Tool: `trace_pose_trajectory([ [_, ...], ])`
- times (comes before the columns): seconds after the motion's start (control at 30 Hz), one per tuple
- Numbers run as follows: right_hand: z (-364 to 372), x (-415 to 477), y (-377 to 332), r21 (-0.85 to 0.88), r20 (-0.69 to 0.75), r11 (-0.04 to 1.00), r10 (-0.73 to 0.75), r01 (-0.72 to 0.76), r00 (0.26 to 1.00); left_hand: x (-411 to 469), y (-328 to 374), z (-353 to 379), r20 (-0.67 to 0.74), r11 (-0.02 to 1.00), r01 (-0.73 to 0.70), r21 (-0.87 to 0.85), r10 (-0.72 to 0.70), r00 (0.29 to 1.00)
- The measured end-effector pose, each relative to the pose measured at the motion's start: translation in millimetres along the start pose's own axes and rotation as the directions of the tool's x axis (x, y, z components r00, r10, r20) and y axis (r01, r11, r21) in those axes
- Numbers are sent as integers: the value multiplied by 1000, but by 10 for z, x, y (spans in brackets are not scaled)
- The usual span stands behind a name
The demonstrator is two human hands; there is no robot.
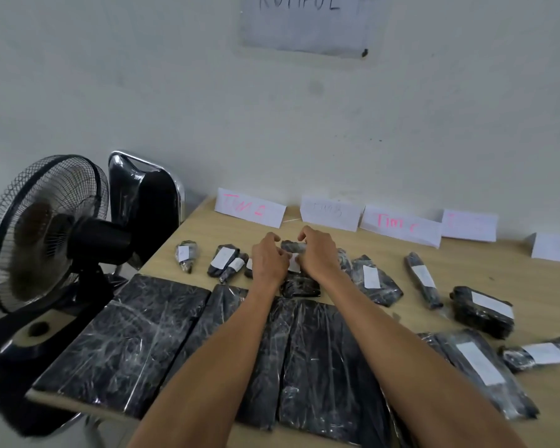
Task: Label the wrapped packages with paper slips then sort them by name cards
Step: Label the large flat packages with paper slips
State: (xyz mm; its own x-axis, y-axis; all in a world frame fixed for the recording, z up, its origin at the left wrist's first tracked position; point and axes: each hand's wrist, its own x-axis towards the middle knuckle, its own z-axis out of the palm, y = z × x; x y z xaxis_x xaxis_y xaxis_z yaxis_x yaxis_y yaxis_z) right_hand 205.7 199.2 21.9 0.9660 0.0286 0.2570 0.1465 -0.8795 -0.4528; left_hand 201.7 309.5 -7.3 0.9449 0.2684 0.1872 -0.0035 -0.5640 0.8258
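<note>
Black plastic-wrapped small package (290, 247) with a white paper slip (294, 265) sits mid-way across the pale wooden table (466, 263), below the folded white name cards (249, 208). Its long axis seems to run toward the wall, though hands hide much of it. Both forearms stretch straight forward. The left hand (269, 258) and right hand (319, 253) flank it, curled fingers pinching it at the slip.

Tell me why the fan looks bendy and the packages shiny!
In the head view the wide lens stretches the fan at the left edge; light glares off the plastic on the big flat packages; the name cards at the back are soft, their writing faint; the left hand and right hand gripping the small package look slightly blurred.
</note>
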Motion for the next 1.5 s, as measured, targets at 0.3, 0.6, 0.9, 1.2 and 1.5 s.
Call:
trace_pose_trajectory([
  [0.3,58,-24,70,-149,60,986,-63,72,996,-113,48,17,110,924,-141,357,108,988],
  [0.6,-215,-129,150,-257,391,955,-39,149,920,-32,104,-239,449,853,-282,439,63,891],
  [0.9,-266,-167,198,-315,476,930,-17,189,879,-90,182,-223,595,742,-332,583,-111,796],
  [1.2,-254,-216,188,-366,486,906,-10,214,874,-187,174,-163,598,689,-340,640,-168,784],
  [1.5,-192,-263,201,-417,481,862,-59,287,875,-331,128,-126,538,710,-300,636,-130,833],
])
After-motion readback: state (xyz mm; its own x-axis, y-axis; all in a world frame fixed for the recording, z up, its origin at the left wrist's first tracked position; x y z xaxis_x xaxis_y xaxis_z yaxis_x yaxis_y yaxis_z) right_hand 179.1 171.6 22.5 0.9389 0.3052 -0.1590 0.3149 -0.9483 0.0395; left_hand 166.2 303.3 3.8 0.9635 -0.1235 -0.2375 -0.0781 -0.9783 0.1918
